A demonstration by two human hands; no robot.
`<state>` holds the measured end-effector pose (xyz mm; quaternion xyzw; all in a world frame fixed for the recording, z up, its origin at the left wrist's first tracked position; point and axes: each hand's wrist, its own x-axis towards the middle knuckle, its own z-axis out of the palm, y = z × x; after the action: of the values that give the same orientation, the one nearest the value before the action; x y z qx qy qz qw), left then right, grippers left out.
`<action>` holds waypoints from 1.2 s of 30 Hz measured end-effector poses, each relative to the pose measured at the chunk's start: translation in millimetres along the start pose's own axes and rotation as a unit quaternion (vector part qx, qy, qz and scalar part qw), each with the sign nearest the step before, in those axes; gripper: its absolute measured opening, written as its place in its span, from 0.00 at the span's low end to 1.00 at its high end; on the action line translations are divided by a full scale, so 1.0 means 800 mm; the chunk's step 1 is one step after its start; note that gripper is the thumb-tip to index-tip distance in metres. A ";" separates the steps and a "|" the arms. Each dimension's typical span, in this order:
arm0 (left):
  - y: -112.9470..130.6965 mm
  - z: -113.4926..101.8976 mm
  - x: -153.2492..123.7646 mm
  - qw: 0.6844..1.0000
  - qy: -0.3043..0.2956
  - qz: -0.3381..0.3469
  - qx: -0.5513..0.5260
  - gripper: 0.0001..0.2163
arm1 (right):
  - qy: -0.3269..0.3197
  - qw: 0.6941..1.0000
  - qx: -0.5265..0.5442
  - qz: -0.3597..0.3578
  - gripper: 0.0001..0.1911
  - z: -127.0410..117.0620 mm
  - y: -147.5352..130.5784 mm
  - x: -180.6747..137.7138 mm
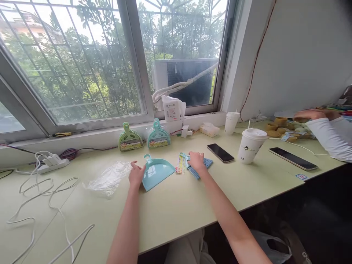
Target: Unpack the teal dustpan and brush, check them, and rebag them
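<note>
1. The person's two bare forearms reach out from the bottom edge over a pale green desk [176, 209].
2. The left hand [136, 174] rests against the left edge of a teal dustpan [158, 171], with the fingers bent and the thumb raised. Whether it pinches the edge or only touches it cannot be told.
3. The dustpan lies flat on the desk between the two hands, its handle loop pointing toward the window.
4. The right hand [196, 160] lies palm down on a blue brush [206, 162], fingers close together. The fingertips are hidden, so it cannot be told whether they close around it.
5. A small printed label card [180, 165] lies just beside the brush, between it and the dustpan.
6. A crumpled clear plastic bag [108, 179] lies left of the left hand.
7. White cables [41, 190] loop over the left of the desk, running to a power strip [52, 164].
8. To the right lie a dark phone [220, 152], a white paper cup [250, 145] with a lid and a second phone [293, 158].
9. Farther back, two packaged dustpan sets, one green [130, 138] and one teal [158, 135], lean against the window sill.
10. Along the sill stand a tissue pack [209, 129], a second cup [231, 123] and a white bag [173, 108].
11. At the far right, another person's hand [310, 114] in a white sleeve [332, 135] rests over small yellow items.
</note>
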<state>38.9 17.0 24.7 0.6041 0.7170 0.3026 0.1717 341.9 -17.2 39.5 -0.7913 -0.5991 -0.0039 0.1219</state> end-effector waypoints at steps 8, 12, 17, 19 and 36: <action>0.021 0.018 -0.005 0.999 -0.042 0.009 -0.023 0.23 | 0.072 0.992 0.098 0.036 0.21 -0.030 0.016 0.003; 0.044 0.039 -0.023 0.971 -0.116 -0.004 -0.211 0.25 | 0.069 0.995 0.040 -0.063 0.19 -0.050 -0.005 -0.024; 0.069 0.069 -0.055 0.949 -0.175 0.044 -0.261 0.27 | 0.041 0.990 -0.039 -0.129 0.19 -0.031 -0.044 -0.050; 0.075 0.071 -0.064 0.952 -0.187 0.064 -0.233 0.26 | 0.014 0.990 -0.023 -0.140 0.19 -0.019 -0.050 -0.049; 0.039 0.063 -0.034 0.945 -0.028 0.327 -0.006 0.23 | 0.027 0.961 0.175 -0.214 0.08 0.024 -0.056 -0.030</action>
<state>99.2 5.1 3.4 0.8124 0.4730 0.3298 0.0868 289.5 -25.0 25.6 -0.6108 -0.7420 0.0538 0.2711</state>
